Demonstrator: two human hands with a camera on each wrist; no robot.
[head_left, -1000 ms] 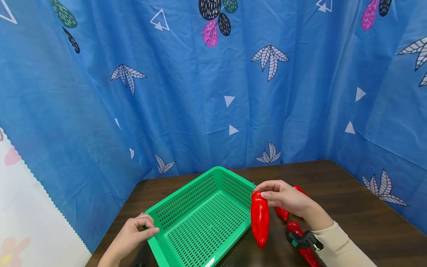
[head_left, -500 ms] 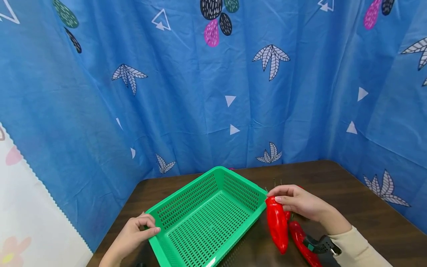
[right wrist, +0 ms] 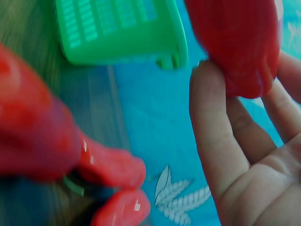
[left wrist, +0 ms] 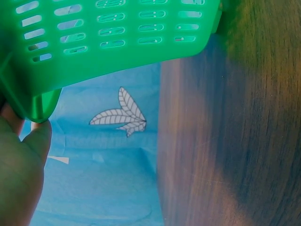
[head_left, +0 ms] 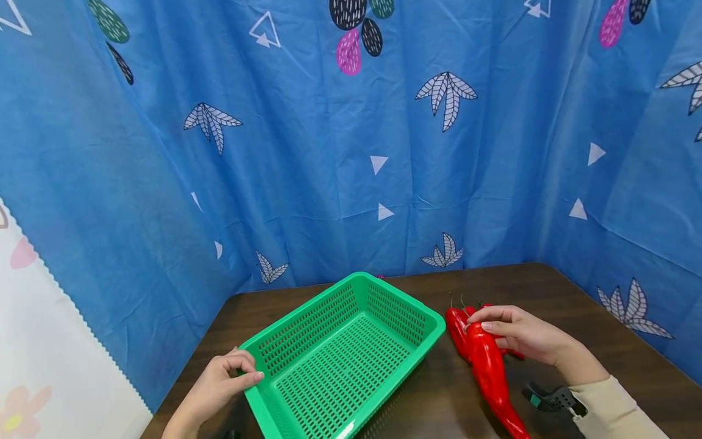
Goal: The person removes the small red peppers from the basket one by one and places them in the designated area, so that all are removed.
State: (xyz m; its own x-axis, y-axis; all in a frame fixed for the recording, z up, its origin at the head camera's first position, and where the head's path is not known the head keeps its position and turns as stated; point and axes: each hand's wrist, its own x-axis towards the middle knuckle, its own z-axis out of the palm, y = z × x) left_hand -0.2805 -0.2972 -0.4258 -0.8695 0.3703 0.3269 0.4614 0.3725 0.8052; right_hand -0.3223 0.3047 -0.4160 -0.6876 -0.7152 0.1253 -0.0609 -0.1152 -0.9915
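Observation:
In the head view, my left hand [head_left: 219, 387] pinches the near-left rim of a green perforated plastic basket [head_left: 342, 366]. The left wrist view shows the thumb against the basket's edge. My right hand [head_left: 532, 338] grips a glossy red pepper [head_left: 485, 360] by its stem end, tip pointing down and towards me. It hangs to the right of the basket. Other red peppers [head_left: 455, 326] lie behind and beneath it on the table, partly hidden by the hand and held pepper. In the right wrist view, the held pepper [right wrist: 235, 42] is between thumb and fingers, and several loose peppers [right wrist: 113, 165] lie at left.
A dark brown wooden table [head_left: 526, 292] carries everything. Blue patterned curtain [head_left: 329, 152] hangs behind the table and along its right side. A white cloth with pale flowers [head_left: 33, 341] is at far left. A black wristband [head_left: 551, 399] sits below the right wrist.
My right hand has moved right with the red pepper, away from the basket's right edge and over the other peppers. The left hand stays on the rim.

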